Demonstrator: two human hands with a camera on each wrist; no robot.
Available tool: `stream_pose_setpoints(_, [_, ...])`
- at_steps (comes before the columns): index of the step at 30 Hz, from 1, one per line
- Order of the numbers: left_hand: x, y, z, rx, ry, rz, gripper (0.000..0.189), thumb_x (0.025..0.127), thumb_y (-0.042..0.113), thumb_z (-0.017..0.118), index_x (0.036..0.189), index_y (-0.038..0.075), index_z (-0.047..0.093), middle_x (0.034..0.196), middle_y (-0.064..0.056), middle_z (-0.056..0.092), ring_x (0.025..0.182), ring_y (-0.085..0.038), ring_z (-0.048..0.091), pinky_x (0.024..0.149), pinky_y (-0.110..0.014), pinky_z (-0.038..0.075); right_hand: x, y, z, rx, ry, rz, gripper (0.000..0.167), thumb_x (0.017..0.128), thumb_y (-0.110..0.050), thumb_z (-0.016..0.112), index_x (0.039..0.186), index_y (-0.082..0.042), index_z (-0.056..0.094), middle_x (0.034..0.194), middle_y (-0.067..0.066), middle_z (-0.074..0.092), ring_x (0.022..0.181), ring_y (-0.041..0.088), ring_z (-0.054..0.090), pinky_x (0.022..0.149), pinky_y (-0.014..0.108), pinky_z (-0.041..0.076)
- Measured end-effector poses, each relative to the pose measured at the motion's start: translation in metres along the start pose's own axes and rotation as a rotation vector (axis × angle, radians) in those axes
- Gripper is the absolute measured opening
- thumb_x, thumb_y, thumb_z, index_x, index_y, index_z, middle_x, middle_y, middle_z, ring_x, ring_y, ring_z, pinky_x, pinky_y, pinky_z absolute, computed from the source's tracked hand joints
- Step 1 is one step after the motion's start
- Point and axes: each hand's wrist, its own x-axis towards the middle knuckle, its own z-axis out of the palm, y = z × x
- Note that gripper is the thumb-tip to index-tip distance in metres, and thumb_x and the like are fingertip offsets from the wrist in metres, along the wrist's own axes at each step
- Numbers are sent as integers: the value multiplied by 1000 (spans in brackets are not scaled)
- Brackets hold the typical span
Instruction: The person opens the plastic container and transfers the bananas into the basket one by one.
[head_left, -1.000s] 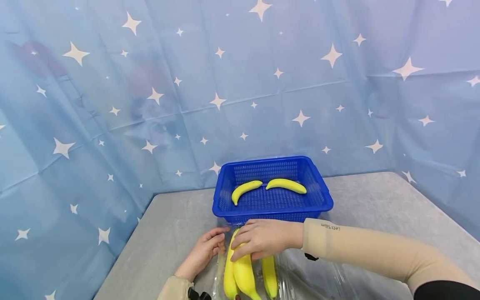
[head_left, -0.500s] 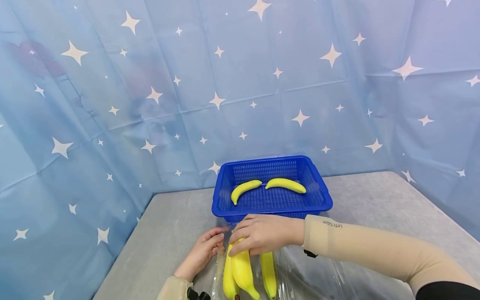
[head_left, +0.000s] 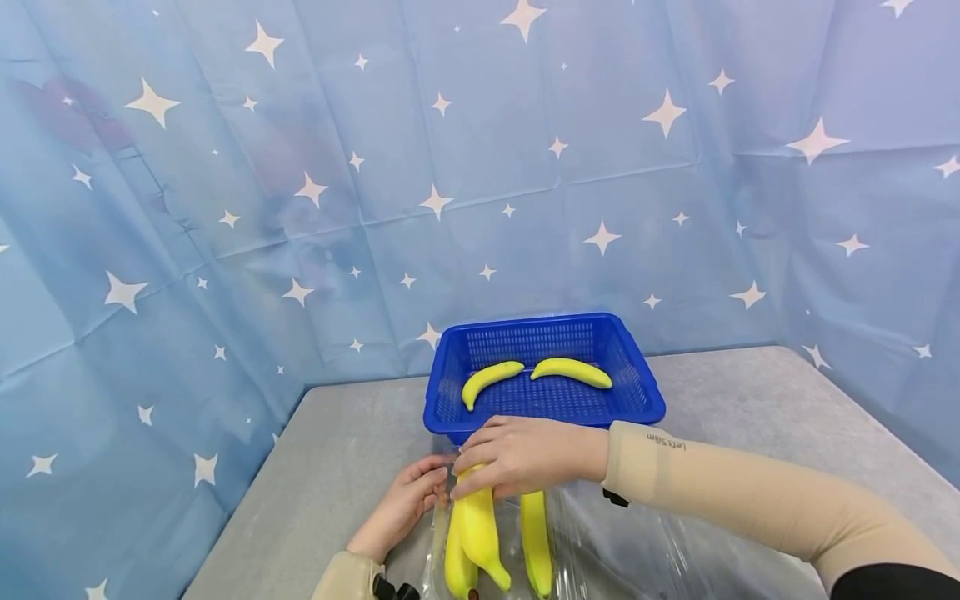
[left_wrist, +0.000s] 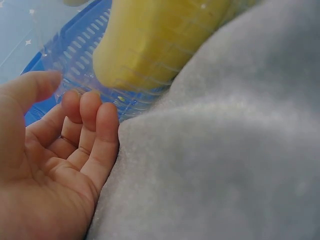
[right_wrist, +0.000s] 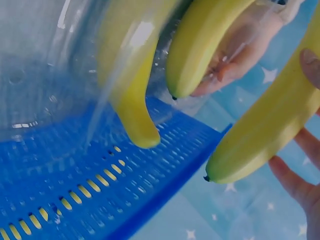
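Note:
My right hand (head_left: 517, 454) grips the upper end of a yellow banana (head_left: 478, 529), whose other end points down toward me; the right wrist view shows fingers and thumb round this banana (right_wrist: 272, 120). A second banana (head_left: 459, 567) lies partly behind it, and a third banana (head_left: 536, 542) is to its right. Clear film of a plastic bag (head_left: 592, 567) spreads around these two. My left hand (head_left: 405, 504) stands at the bag's left edge, fingers curled toward the thumb. In the left wrist view, thin film of the bag runs between thumb and fingertips of the left hand (left_wrist: 65, 155).
Just beyond the hands stands a blue plastic basket (head_left: 545, 425) with two bananas (head_left: 491, 382) inside. Grey cloth covers the table (head_left: 360, 425). A blue curtain with white stars (head_left: 465, 167) hangs behind and along the left.
My right hand has risen and shifted slightly forward and left, carrying the gripped banana with it. The left hand has stayed at the bag's edge. Basket and its bananas are unmoved.

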Motion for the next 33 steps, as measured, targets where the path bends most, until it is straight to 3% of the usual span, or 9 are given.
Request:
stream_pose_setpoints(19, [1,0,1,-11,-4,13,22,101,20,52,117,6,58,85,0,53,74,-10,52,70,-26,50,0,20,-16,-51,26,86,41,89,-28,72,129,-26,62,125,-5,61,119,14,54,97,30,44])
stream_pose_setpoints(33, [0,-2,1,-2,10,10,31,101,19,52,125,-1,55,82,0,53,72,-10,54,70,-28,52,-3,36,-19,-58,-7,139,50,83,-30,77,130,-25,62,123,-4,62,117,13,55,94,35,47])
